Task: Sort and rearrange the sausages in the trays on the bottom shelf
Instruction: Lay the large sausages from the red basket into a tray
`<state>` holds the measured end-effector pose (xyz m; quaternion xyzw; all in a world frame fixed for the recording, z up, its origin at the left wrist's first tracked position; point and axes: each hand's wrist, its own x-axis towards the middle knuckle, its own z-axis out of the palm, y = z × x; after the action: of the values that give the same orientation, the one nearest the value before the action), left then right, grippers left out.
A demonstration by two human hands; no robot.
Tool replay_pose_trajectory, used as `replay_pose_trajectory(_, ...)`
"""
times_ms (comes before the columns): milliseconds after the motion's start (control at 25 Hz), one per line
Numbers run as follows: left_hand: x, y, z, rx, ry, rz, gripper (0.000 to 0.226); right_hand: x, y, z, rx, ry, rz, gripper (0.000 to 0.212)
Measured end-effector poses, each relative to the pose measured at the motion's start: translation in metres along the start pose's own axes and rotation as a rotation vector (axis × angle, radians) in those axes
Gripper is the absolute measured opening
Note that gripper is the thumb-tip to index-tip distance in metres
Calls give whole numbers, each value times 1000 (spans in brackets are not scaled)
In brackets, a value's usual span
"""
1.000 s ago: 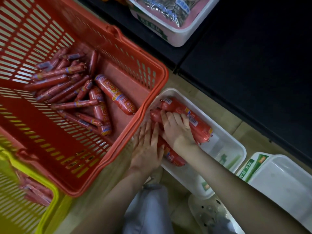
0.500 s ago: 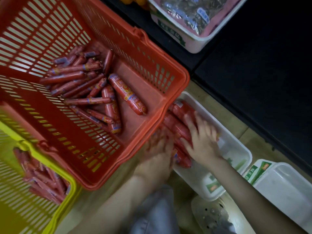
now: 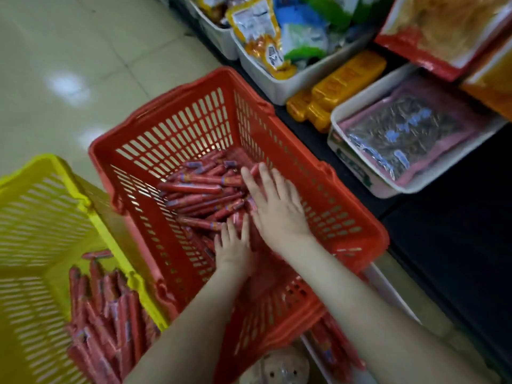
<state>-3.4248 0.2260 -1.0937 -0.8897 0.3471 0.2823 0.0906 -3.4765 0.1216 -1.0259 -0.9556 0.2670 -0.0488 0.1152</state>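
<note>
Red sausages (image 3: 194, 187) bear blurred, unreadable labels.

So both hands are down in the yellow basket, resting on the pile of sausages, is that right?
Not quite. In the head view the left hand and right hand are down in the red basket, resting on its pile of sausages. The yellow basket beside it has no hand in it.
</note>
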Motion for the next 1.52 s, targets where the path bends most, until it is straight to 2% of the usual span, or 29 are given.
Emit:
replay_pose_trajectory(40,1,-2,12,3,-71,-26,82,8,0,18,-13,-161,29,84)
replay_pose_trajectory(120,-4,-6,27,46,-38,-3,79,10,4,54,29,-517,133,83)
replay_pose_trajectory(160,-1,-6,30,77,-4,-6,76,8,7,67,44,-636,173,83)
replay_pose_trajectory(200,3,-6,31,92,5,-15,75,7,10,78,56,-711,201,86)
replay_pose_trajectory(320,6,-3,30,158,-101,-60,80,3,11,90,65,-856,282,99)
replay_pose_trajectory(480,5,-1,36,140,-75,-78,82,1,8,90,8,-832,279,107)
replay_pose_trajectory(560,7,1,34,92,-55,-78,84,7,12,83,-52,-743,272,107)
replay_pose_trajectory(720,8,16,4,-121,-32,-57,91,19,21,40,-70,-566,186,87)
replay_pose_trajectory(840,-10,24,-33,-281,112,22,89,3,25,-14,55,-410,131,90)
replay_pose_trajectory(920,-34,32,-56,-412,247,118,88,-23,32,-54,169,-229,89,93)
replay_pose_trajectory(1000,-65,44,-69,-524,403,227,76,-59,44,-91,273,-71,71,95)
replay_pose_trajectory(1120,-122,70,-53,-517,585,497,56,-142,72,-126,445,-62,188,92)
replay_pose_trajectory(1200,-152,83,-19,-380,550,812,51,-205,85,-123,578,-74,319,89)
replay_pose_trajectory(1240,-161,87,3,-299,478,943,52,-234,90,-111,630,-91,384,90)
replay_pose_trajectory(1320,-161,88,48,-241,288,1052,58,-284,94,-77,676,-196,463,103)
replay_pose_trajectory(1360,-155,86,64,-266,231,1005,61,-301,96,-57,661,-267,468,108)
replay_pose_trajectory(1440,-142,79,80,-371,187,725,65,-314,98,-21,523,-401,415,106)
replay_pose_trajectory(1520,-127,73,89,-363,149,467,70,-313,97,16,338,-384,237,94)
